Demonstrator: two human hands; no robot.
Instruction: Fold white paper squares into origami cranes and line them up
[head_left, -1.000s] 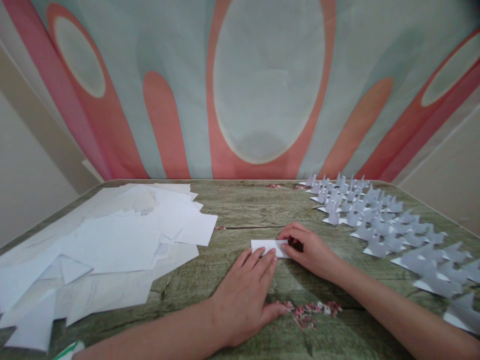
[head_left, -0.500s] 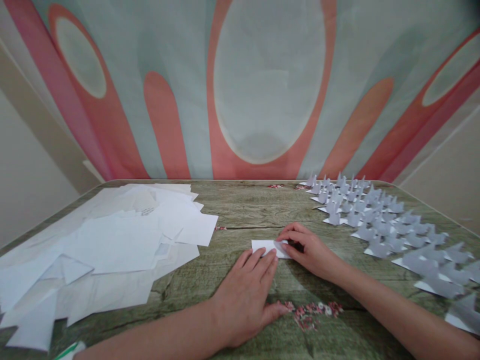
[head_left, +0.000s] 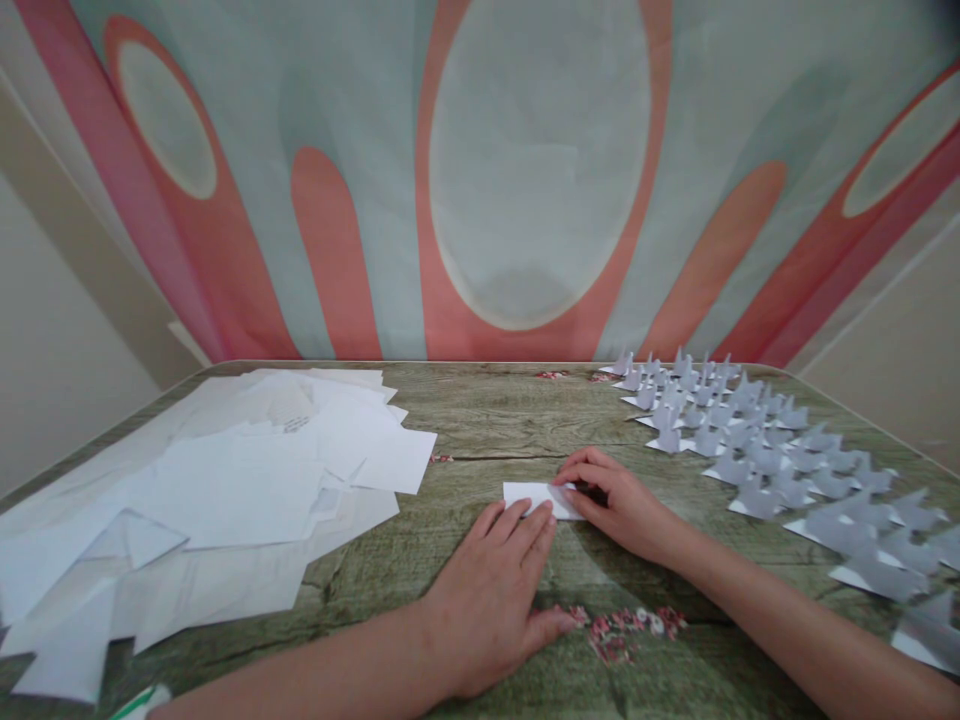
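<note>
A small white folded piece of paper point(head_left: 527, 491) lies flat on the table in front of me. My left hand point(head_left: 499, 570) rests with its fingers stretched out, the fingertips pressing on the paper's near left part and the thumb spread on the tabletop. At the paper's right end, my right hand point(head_left: 619, 498) pinches the edge between thumb and fingers. The fingertips partly cover that end, so the fold under them is hidden.
A wide heap of loose white paper sheets point(head_left: 225, 490) covers the table's left side. Rows of folded white paper figures point(head_left: 757, 440) stand along the right. The table point(head_left: 480, 410) has a wood-grain cover with printed flowers, and a patterned backdrop point(head_left: 540, 150) hangs behind it.
</note>
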